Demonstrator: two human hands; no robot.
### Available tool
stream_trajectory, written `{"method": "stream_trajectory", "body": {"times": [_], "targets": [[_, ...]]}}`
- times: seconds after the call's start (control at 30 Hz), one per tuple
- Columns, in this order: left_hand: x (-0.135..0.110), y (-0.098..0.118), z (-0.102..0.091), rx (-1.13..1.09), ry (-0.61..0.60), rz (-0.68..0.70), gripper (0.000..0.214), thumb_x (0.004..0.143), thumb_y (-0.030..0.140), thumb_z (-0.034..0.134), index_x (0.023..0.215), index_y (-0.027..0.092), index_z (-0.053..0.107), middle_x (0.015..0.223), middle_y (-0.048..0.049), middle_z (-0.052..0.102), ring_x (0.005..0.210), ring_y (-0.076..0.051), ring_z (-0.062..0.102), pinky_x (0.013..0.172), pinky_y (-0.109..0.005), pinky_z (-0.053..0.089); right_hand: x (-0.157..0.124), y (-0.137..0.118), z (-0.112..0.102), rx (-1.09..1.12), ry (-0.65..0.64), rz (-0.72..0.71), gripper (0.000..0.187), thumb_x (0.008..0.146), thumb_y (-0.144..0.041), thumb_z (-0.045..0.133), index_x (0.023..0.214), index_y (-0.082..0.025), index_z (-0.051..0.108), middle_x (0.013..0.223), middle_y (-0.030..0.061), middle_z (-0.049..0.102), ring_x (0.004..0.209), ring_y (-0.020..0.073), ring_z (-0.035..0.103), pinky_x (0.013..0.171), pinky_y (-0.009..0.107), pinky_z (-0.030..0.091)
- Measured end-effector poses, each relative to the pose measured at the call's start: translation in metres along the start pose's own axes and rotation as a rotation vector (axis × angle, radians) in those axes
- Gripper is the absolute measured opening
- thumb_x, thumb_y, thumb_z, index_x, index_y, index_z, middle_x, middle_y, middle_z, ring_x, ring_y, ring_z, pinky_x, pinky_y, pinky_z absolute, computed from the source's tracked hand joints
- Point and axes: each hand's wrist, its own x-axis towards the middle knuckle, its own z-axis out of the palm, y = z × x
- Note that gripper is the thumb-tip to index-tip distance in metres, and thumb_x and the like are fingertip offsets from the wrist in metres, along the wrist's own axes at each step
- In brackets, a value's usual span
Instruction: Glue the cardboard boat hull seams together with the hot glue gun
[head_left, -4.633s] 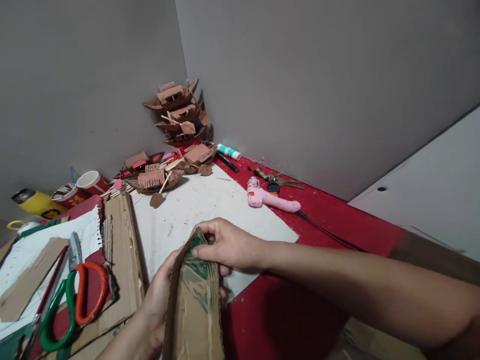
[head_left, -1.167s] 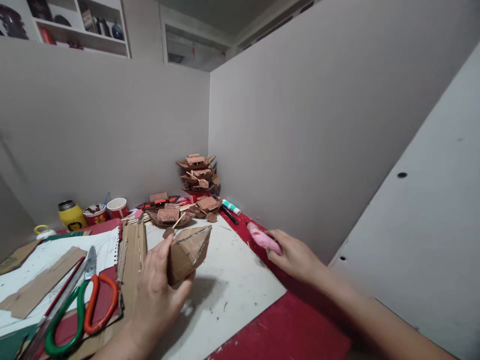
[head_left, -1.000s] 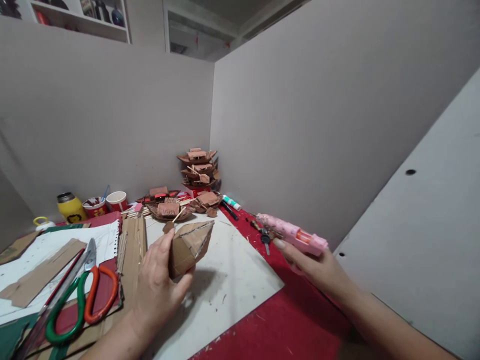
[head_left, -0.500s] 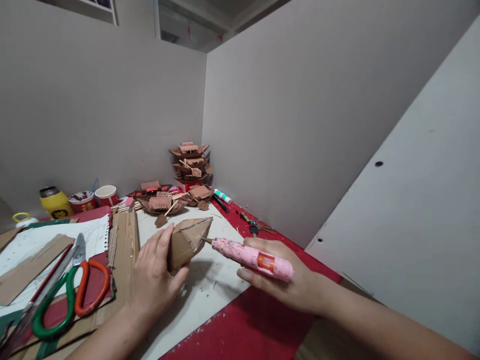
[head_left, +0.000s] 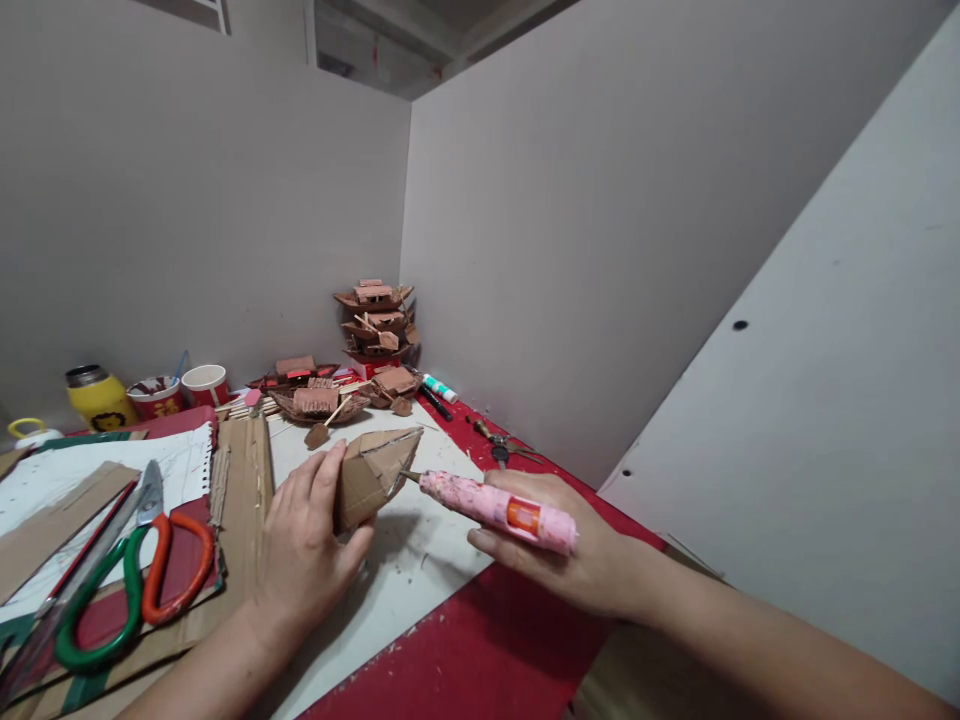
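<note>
I've swung the pink glue gun (head_left: 499, 508) in from the wall. My right hand (head_left: 559, 560) keeps its grip clamped on it, nozzle now against the folded cardboard piece (head_left: 371, 475), which my left hand (head_left: 304, 545) clamps over the surface (head_left: 427, 560).

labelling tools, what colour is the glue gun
The glue gun is speckled pink with an orange band; head view.

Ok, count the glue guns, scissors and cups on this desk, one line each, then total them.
Glue gun: 1, in the right hand, nozzle at the cardboard held by the left hand
Scissors: 1
Cups: 2
Total: 4
</note>
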Motion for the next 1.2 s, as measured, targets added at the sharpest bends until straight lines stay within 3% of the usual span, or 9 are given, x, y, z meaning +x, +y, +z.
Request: {"method": "stream_trajectory", "body": {"times": [0.4,0.8,0.97,1.1,1.2], "targets": [[0.000,0.000,-0.001,0.056,-0.001,0.018,0.080,0.073,0.021,0.063,0.145,0.019,0.027,0.127,-0.0168,0.053,0.113,-0.033,0.053,0.093,-0.050,0.045,0.001,-0.010,0.000,-0.024,-0.046,0.005,0.029,0.088,-0.040,0.055,0.109,-0.023,0.067,0.086,0.0079,0.068,0.076,0.0183,0.062,0.073,0.028,0.049],[-0.001,-0.001,0.000,0.097,0.026,0.039,0.079,0.071,0.021,0.066,0.142,0.016,0.032,0.124,-0.0173,0.055,0.110,-0.032,0.054,0.092,-0.048,0.047,0.002,-0.017,-0.006,-0.196,-0.085,-0.020,0.026,0.091,-0.035,0.051,0.104,-0.017,0.065,0.070,0.0028,0.059,0.061,0.0113,0.053,0.060,0.022,0.044],[0.001,-0.001,-0.002,0.010,0.055,0.012,0.076,0.072,0.020,0.066,0.141,0.019,0.033,0.125,-0.0163,0.056,0.113,-0.031,0.054,0.095,-0.048,0.046,0.003,-0.019,-0.015,-0.224,-0.028,-0.034,0.031,0.092,-0.034,0.048,0.116,-0.021,0.062,0.076,0.0035,0.062,0.066,0.0131,0.056,0.062,0.023,0.045],[0.005,0.008,-0.007,-0.186,0.090,-0.115,0.075,0.074,0.023,0.065,0.141,0.022,0.031,0.132,-0.0144,0.052,0.120,-0.029,0.051,0.101,-0.048,0.042,0.003,0.002,-0.012,-0.228,0.097,0.096,0.031,0.091,-0.038,0.046,0.108,-0.020,0.064,0.077,0.0052,0.064,0.067,0.0158,0.057,0.063,0.027,0.046],[0.011,0.020,-0.014,-0.453,0.033,-0.375,0.075,0.073,0.030,0.068,0.140,0.024,0.034,0.139,-0.0138,0.047,0.126,-0.030,0.047,0.105,-0.049,0.036,0.008,0.035,0.000,-0.332,0.126,0.249,0.029,0.089,-0.041,0.046,0.094,-0.019,0.065,0.077,0.0060,0.065,0.068,0.0175,0.059,0.064,0.029,0.044]]}}
